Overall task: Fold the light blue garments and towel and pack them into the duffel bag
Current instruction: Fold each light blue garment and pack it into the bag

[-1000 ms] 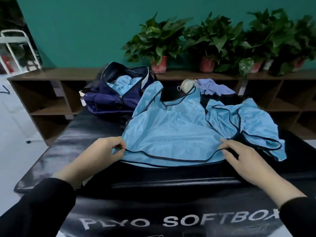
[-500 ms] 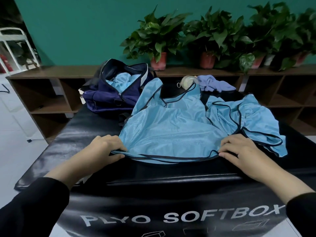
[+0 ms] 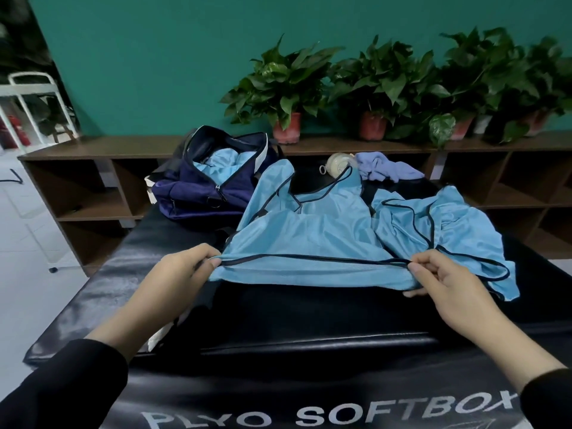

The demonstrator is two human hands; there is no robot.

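Across the black padded worktop [image 3: 93, 292], printed with white lettering on its near face, a light blue vest [image 3: 309, 236] with dark piping lies spread, its near hem lifted clear of the surface. Behind it on the left sits the navy duffel bag [image 3: 213, 187], unzipped, with light blue cloth already inside. A second light blue garment [image 3: 458, 221] lies crumpled at the right, touching the vest. Farther back are a pale purple cloth [image 3: 387, 168], probably the towel, and a small cream-coloured object beside it that I cannot identify.

The left hand [image 3: 182, 274] pinches the left corner of the hem between thumb and curled fingers; the right hand [image 3: 445, 277] pinches the right corner the same way, so the hem runs taut between them.

To fold well, I judge both corners should travel away together, level, and land on the shoulder straps so the edges line up. The second garment overlaps the right side, so it may drag along; keeping the right hand low and inside that overlap would help. The fabric looks thin and slippery, so smoothing after laying it down seems wise.

Beyond stand a low wooden shelf [image 3: 93, 150] carrying potted plants [image 3: 284, 88] and a teal wall [image 3: 154, 57].
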